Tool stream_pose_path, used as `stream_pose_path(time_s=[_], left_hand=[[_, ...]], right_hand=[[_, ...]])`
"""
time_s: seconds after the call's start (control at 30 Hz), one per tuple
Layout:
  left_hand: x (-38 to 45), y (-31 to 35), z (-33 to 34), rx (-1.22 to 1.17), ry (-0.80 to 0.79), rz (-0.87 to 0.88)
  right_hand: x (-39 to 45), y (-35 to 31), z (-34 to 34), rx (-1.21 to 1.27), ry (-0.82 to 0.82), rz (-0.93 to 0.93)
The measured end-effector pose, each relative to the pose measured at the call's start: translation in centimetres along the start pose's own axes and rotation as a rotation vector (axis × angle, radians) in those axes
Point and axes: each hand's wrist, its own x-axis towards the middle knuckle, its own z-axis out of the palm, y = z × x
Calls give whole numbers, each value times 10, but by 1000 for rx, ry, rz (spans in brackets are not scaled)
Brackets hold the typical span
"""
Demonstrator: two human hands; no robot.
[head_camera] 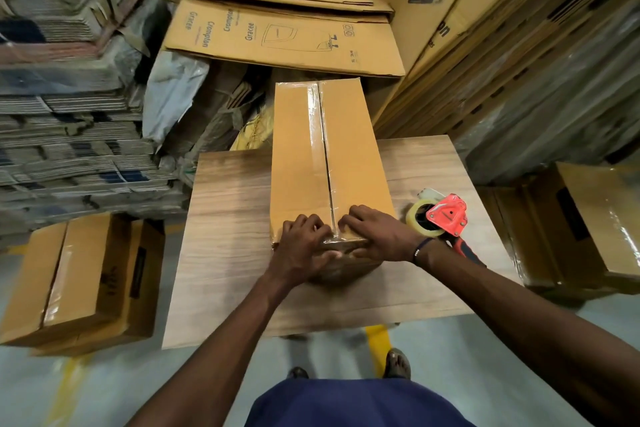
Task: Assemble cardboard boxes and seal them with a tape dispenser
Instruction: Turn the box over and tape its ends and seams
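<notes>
We reach both forearms forward over the wooden table (221, 218) to the near end of one cardboard box (298, 156), which lies lengthwise on the table with its far end overhanging the back edge. Our left hand (304, 246) lies knuckles-up on the near top corner, fingers bent over the edge and pressing the clear tape (313, 114) down onto the end face; it grips nothing. Our right hand (375, 232) mirrors it just beside the centre seam, fingers curled on the box top, thumb on the tape at the edge. One strip of tape runs the full seam. One red tape dispenser (445, 218) lies on the table just right of the box, behind our right wrist. Two sealed boxes sit on the floor, one left (79, 281), one right (581, 225). Flattened cartons (277, 35) are stacked beyond.
</notes>
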Motion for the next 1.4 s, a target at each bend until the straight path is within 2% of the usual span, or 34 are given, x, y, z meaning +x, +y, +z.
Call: stream_pose_path(time_s=[0.1, 0.3, 0.53, 0.83, 1.07, 1.2, 1.27, 1.4], left_hand=[[11, 15, 7, 74, -14, -47], [6, -17, -21, 165, -91, 29], [-22, -35, -55, 202, -141, -77], [-30, -48, -65, 114, -213, -95], [-33, -52, -59, -26, -186, -145], [-31, -44, -54, -131, -135, -290], [-32, -46, -56, -150, -175, -319], [-37, -61, -72, -129, -346, -205]], right_hand=[[8, -5, -4, -52, 29, 41], [-17, 18, -26, -108, -62, 50], [-39, 31, -40, -262, -161, 122], [-48, 29, -47, 49, -198, 138], [-44, 28, -42, 128, -69, 206], [-41, 24, -35, 130, 5, 274], [-44, 25, -36, 127, -13, 277], [-50, 33, -46, 116, -130, 245]])
